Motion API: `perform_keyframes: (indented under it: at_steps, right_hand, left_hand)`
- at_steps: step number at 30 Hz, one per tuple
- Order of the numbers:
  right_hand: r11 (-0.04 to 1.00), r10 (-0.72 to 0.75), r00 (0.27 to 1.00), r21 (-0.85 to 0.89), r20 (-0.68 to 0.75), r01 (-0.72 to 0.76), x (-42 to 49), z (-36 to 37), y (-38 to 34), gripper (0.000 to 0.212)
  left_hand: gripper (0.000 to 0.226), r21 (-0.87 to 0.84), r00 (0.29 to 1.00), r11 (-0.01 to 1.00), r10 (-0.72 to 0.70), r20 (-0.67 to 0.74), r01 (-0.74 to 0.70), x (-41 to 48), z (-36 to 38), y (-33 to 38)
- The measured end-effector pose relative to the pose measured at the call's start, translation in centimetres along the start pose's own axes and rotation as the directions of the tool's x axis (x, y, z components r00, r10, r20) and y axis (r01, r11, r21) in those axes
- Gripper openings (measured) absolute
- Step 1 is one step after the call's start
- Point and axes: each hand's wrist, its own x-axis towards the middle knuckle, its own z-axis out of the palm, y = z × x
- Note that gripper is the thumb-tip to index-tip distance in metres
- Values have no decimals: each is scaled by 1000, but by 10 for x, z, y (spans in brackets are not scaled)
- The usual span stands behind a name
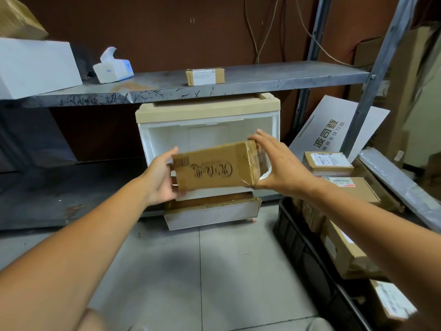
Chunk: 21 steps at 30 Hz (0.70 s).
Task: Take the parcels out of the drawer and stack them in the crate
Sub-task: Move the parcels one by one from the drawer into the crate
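A brown cardboard parcel with printed lettering hangs in the air in front of the white drawer unit. My left hand grips its left end. My right hand holds its right end, fingers curled over the top edge. The unit's upper compartment stands open and looks hollow behind the parcel. A lower drawer is pulled out slightly at floor level. The black crate sits on the floor at right, with several labelled parcels stacked in it.
A metal shelf runs above the drawer unit, carrying a small parcel, a tissue pack and a white box. A white printed board leans at right by the rack post. Grey tiled floor lies below.
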Motion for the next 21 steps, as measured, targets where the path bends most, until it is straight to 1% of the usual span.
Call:
perform_keyframes:
  at_steps: [2, 4, 5, 8, 10, 11, 13, 15, 18, 21]
  right_hand:
    - [979, 71, 995, 194, -71, -56, 0, -1, -9, 82]
    - [903, 195, 979, 401, -65, -153, 1, 1, -16, 69]
    - [856, 251, 967, 475, -42, -202, 2, 2, -18, 67]
    - [681, 435, 898, 629, 63, -374, 5, 5, -18, 75]
    - [564, 517, 839, 672, 167, -481, 5, 7, -18, 80]
    - [532, 537, 818, 670, 207, -519, 5, 8, -17, 81]
    - [538, 567, 789, 618, 237, -573, 5, 11, -17, 85]
    - [583, 593, 780, 559, 203, -589, 6, 15, -17, 87]
    - [671, 606, 792, 490, 71, -557, 8, 20, -19, 84]
    - [769, 575, 814, 389, -78, -506, 7, 20, -24, 74]
  left_hand:
    - [62, -70, 999, 997, 36, 22, -35, 2, 0, 3]
    - [65, -53, 998, 996, 67, 17, -66, 4, 3, 4]
    - [64, -28, 997, 997, 79, 12, -78, 5, 5, 4]
    - [56, 18, 993, 993, 115, 18, -115, 1, 14, 1]
    - [41, 91, 988, 984, 149, 26, -151, -3, 21, 0]
    - [35, 133, 986, 977, 163, 25, -165, -4, 23, -1]
    - [31, 186, 984, 966, 180, 15, -180, -3, 26, -4]
    - [32, 209, 982, 961, 187, -5, -182, -2, 27, -7]
    - [44, 253, 978, 950, 202, -52, -183, -1, 30, -8]
    - [56, 274, 973, 944, 215, -85, -184, 0, 35, -6]
